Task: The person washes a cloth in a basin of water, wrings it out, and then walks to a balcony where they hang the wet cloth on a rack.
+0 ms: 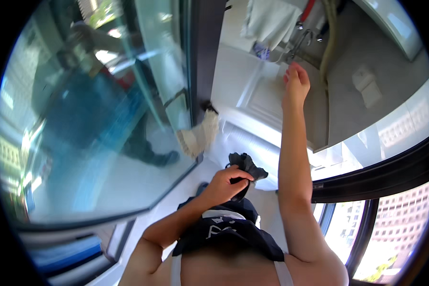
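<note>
My left hand is closed around a dark crumpled cloth, held in front of my body near a white sink cabinet. My right hand is stretched out far ahead over a white sink basin, its fingers together close to a metal tap. Whether the right hand touches the tap is unclear. Nothing shows in that hand.
A large glass door with reflections fills the left. A pale mop head leans by its dark frame. A light towel hangs above the sink beside hoses. Windows with buildings outside lie at the lower right.
</note>
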`<state>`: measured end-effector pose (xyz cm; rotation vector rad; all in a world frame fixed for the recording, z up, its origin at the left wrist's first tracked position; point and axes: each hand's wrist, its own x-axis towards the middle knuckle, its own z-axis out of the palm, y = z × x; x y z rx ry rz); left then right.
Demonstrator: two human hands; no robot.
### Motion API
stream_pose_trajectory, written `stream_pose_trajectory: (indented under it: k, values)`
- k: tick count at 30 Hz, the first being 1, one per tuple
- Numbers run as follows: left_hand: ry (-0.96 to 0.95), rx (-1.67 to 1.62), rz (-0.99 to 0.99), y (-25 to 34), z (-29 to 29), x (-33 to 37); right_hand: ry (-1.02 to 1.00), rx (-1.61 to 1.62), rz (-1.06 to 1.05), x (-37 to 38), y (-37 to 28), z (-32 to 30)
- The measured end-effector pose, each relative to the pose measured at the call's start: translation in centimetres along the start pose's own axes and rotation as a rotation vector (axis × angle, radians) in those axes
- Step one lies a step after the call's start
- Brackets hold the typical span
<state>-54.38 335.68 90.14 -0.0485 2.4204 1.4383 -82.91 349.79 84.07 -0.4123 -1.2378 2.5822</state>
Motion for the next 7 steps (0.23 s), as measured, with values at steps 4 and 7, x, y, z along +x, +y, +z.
stream_pose_trajectory:
  k: [4,7]
  values:
    - [0.202,-0.011,0.030,-2.6,4.6,-7.9,-0.101,0.083,0.137,-11.4,3.9,-7.0]
    - [0.302,-0.060,-0.128,-4.5,9.1,-17.2,-0.204,-0.105,0.238,-20.9,7.6,-14.4]
